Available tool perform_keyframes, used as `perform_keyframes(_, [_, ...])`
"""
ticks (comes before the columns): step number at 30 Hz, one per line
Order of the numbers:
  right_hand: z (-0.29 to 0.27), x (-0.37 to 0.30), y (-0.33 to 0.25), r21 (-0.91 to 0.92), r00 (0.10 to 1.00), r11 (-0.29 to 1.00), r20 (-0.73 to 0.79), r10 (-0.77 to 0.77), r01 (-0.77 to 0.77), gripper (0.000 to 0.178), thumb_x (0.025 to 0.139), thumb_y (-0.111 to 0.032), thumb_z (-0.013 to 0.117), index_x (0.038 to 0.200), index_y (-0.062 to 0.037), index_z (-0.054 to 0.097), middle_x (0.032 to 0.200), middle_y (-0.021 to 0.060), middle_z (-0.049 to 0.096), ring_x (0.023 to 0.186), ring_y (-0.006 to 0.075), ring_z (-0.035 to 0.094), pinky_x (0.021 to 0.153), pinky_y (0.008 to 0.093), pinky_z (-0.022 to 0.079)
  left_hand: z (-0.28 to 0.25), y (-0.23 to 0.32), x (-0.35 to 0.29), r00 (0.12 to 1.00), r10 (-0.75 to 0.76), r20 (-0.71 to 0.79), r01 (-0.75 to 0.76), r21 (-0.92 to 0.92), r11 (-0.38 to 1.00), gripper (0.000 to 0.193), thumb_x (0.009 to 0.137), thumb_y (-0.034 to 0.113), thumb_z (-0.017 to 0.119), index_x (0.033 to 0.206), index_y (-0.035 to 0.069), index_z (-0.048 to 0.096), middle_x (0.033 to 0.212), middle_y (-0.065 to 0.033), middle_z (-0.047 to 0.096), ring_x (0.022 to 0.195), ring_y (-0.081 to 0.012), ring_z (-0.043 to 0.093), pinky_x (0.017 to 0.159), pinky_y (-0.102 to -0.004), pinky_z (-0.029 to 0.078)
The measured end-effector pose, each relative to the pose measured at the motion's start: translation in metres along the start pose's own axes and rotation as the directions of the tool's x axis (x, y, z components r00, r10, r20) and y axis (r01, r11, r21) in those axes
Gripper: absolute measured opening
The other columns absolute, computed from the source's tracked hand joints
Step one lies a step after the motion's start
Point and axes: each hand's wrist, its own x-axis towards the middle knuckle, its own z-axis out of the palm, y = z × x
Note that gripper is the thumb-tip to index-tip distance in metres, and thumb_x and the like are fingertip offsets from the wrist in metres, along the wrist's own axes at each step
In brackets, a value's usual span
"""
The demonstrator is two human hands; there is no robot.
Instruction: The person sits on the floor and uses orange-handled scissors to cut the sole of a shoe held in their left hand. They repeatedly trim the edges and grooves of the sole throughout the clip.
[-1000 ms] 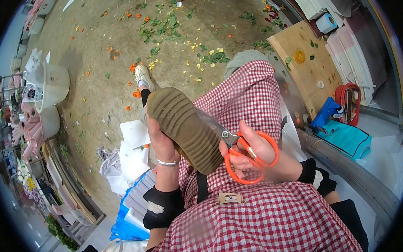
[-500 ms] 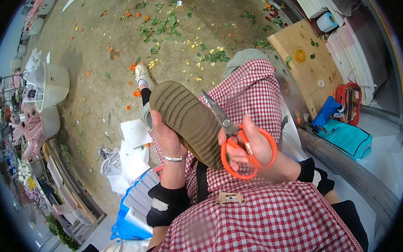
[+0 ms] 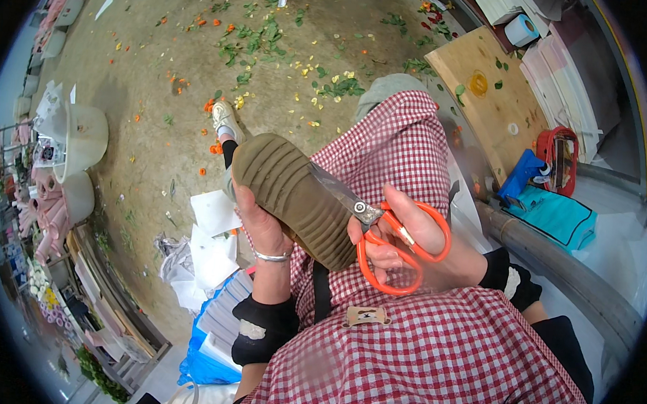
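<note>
A brown shoe [image 3: 287, 196] is held sole-up over my lap, its ridged tread facing me. My left hand [image 3: 266, 228] grips it along the near left edge, with the thumb on the sole's rim. In my right hand [image 3: 403, 236] is a pair of scissors [image 3: 391, 243] with orange handles and dark metal blades. The blades point up and left across the sole; whether they touch it I cannot tell. Some right fingertips rest close to the sole's right edge. Beneath lies my red-and-white checked apron [image 3: 386, 146].
Leaves [image 3: 259, 39] and petals litter the floor. White tubs [image 3: 83, 139] stand at left, near wrapped flowers. White papers [image 3: 215, 225] and a blue plastic bag [image 3: 207, 343] lie beside my left arm. At right are a wooden board [image 3: 485, 101], a teal bag [image 3: 552, 216] and a metal pipe [image 3: 564, 261].
The orange scissor handles have swung slightly and spread a little wider apart. The blades now lie lower over the sole. The shoe has shifted slightly left.
</note>
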Motion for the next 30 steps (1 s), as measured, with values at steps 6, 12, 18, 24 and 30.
perform_keyframes(6, [0.004, 0.000, 0.003, 0.152, 0.999, 0.988, 0.035, -0.014, 0.008, 0.072, 0.090, -0.060, 0.016, 0.102, 0.0017, 0.050, 0.054, 0.0012, 0.043, 0.042, 0.0103, 0.042, 0.051, 0.0309, 0.052, -0.005, 0.001, -0.003, 1.000, -0.025, 0.012, 0.026, -0.094, 0.995, 0.063, 0.085, 0.046, 0.054, 0.131, 0.008, 0.034, 0.119, -0.0076, 0.050, 0.103, -0.0204, 0.052, 0.087, -0.0355, 0.045])
perform_keyframes(12, [-0.001, 0.005, 0.016, 0.216, 0.994, 0.974, 0.070, -0.083, 0.066, 0.070, 0.090, -0.059, 0.015, 0.101, 0.0001, 0.050, 0.054, -0.0013, 0.041, 0.043, 0.0094, 0.042, 0.050, 0.0298, 0.051, -0.003, 0.001, -0.003, 0.999, -0.016, 0.032, 0.019, -0.102, 0.995, 0.061, 0.085, 0.046, 0.053, 0.130, 0.008, 0.035, 0.118, -0.0073, 0.051, 0.103, -0.0201, 0.053, 0.086, -0.0350, 0.046])
perform_keyframes(18, [0.008, 0.007, 0.020, 0.030, 0.989, 0.990, -0.060, -0.132, 0.134, 0.070, 0.090, -0.060, 0.014, 0.098, -0.0013, 0.052, 0.053, -0.0005, 0.041, 0.041, 0.0080, 0.040, 0.049, 0.0287, 0.051, 0.001, -0.001, -0.002, 0.999, -0.026, 0.018, 0.027, -0.088, 0.996, 0.062, 0.085, 0.047, 0.053, 0.129, 0.007, 0.036, 0.120, -0.0082, 0.050, 0.103, -0.0207, 0.053, 0.087, -0.0352, 0.045])
perform_keyframes(24, [0.005, 0.007, 0.020, -0.017, 0.964, 0.968, -0.096, -0.250, 0.249, 0.070, 0.090, -0.060, 0.013, 0.101, -0.0017, 0.050, 0.053, -0.0015, 0.039, 0.041, 0.0075, 0.037, 0.050, 0.0285, 0.050, 0.006, -0.004, 0.000, 0.999, -0.054, 0.010, 0.054, -0.137, 0.989, 0.062, 0.085, 0.049, 0.051, 0.129, 0.007, 0.037, 0.120, -0.0079, 0.051, 0.105, -0.0207, 0.052, 0.089, -0.0352, 0.043])
perform_keyframes(30, [0.000, -0.002, -0.001, 0.077, 0.990, 0.988, -0.049, -0.133, 0.136, 0.072, 0.089, -0.062, 0.015, 0.101, 0.0002, 0.051, 0.055, 0.0011, 0.043, 0.044, 0.0082, 0.042, 0.050, 0.0285, 0.052, -0.007, -0.002, 0.002, 0.996, -0.086, 0.011, 0.086, -0.188, 0.978, 0.064, 0.086, 0.050, 0.049, 0.132, 0.008, 0.033, 0.122, -0.0078, 0.049, 0.106, -0.0208, 0.051, 0.089, -0.0357, 0.043])
